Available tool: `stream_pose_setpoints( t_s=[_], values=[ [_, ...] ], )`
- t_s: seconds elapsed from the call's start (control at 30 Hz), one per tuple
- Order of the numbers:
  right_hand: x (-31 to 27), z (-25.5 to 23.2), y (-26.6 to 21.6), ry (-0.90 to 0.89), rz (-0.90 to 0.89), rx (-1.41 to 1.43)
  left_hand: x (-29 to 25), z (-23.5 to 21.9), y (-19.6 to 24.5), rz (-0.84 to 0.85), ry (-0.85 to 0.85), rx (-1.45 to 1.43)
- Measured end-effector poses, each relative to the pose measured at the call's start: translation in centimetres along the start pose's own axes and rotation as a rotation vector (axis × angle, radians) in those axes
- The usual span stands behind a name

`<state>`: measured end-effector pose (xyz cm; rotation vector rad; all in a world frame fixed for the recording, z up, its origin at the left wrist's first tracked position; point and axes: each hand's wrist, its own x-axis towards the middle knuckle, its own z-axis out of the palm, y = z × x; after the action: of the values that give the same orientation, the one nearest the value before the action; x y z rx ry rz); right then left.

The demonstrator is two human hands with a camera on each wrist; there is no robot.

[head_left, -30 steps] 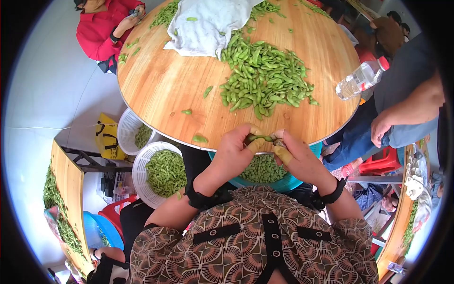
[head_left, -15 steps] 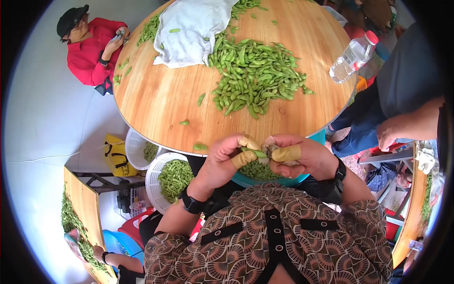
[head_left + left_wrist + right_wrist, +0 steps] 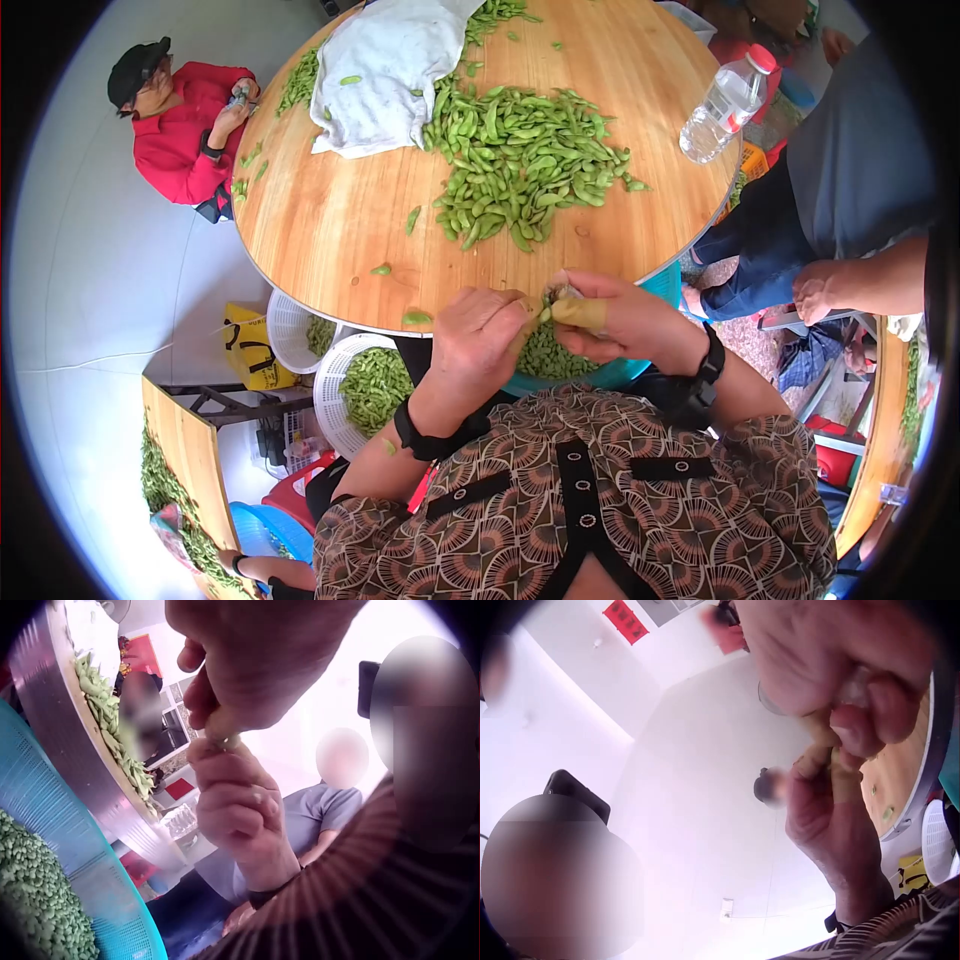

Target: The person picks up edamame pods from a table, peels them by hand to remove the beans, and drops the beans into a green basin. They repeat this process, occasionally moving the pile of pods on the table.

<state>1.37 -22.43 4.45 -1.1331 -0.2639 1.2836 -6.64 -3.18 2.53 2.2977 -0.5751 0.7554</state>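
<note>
My left hand (image 3: 478,335) and my right hand (image 3: 625,318) meet at the table's near edge, with yellow covers on some fingers. Between their fingertips both pinch a green edamame pod (image 3: 546,313), mostly hidden by the fingers. In the left wrist view, the curled right hand (image 3: 240,810) meets the left at the fingertips. Below them sits a teal basket (image 3: 45,776) holding shelled green beans (image 3: 548,357). A heap of edamame pods (image 3: 530,160) lies on the round wooden table (image 3: 330,240) beyond.
A white cloth (image 3: 385,80) covers part of the table, and a water bottle (image 3: 722,110) stands at its right. White baskets with pods, one being the nearer basket (image 3: 328,400), are at lower left. A person in red (image 3: 185,130) sits at left; another person's arm (image 3: 880,278) is at right.
My left hand has turned over so its back now faces up, covering most of the pod seen earlier. The right hand stays beside it. The head view has shifted, moving the table leftward.
</note>
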Motion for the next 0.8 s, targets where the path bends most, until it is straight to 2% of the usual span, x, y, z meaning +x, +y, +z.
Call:
stream_pose_setpoints(
  t_s=[0.03,0.1,0.23,0.27,0.3,0.33,0.4,0.47,0.53,0.57,0.63,0.73,0.8],
  values=[
    [0.3,0.1,0.4,-0.001,-0.003,0.001,0.1,0.1,0.1,0.008,0.007,0.088],
    [0.9,0.1,1.2,0.113,-0.131,-0.005,0.6,0.2,0.5,0.022,0.005,0.148],
    [1.4,-0.2,1.3,0.121,-0.175,0.021,1.0,0.8,0.8,0.044,0.01,0.248],
    [1.3,-0.1,1.3,0.17,-0.171,-0.117,0.7,0.6,0.7,0.042,0.011,0.257],
    [1.2,-0.1,1.3,0.219,-0.168,-0.254,0.3,0.3,0.5,-0.009,0.007,0.245],
    [0.8,-0.3,1.2,0.212,-0.17,-0.253,-0.2,-0.1,0.5,-0.059,0.004,0.232],
    [-0.2,-1.1,0.9,0.076,-0.026,-0.411,-1.8,-3.1,0.5,-0.309,-0.065,0.304],
    [-0.6,-1.9,1.5,0.097,-0.008,-0.406,-3.1,-6.3,-0.8,-0.475,-0.135,0.494],
    [-0.7,-2.4,1.9,0.173,0.02,-0.323,-1.3,-7.1,-0.4,-0.314,-0.098,0.823],
    [-0.4,-2.2,1.8,0.17,0.021,-0.327,-1.1,-6.5,-1.4,-0.318,-0.094,0.826],
    [0.3,-1.6,1.5,0.122,0.039,-0.337,-1.3,-3.7,-4.2,-0.391,-0.049,0.416],
    [0.9,-0.7,1.2,0.133,-0.018,-0.334,0.7,-0.2,-6.4,-0.375,-0.056,0.359],
    [1.0,-0.8,1.3,0.141,-0.032,-0.325,1.1,0.6,-7.2,-0.359,-0.055,0.356]
  ],
)
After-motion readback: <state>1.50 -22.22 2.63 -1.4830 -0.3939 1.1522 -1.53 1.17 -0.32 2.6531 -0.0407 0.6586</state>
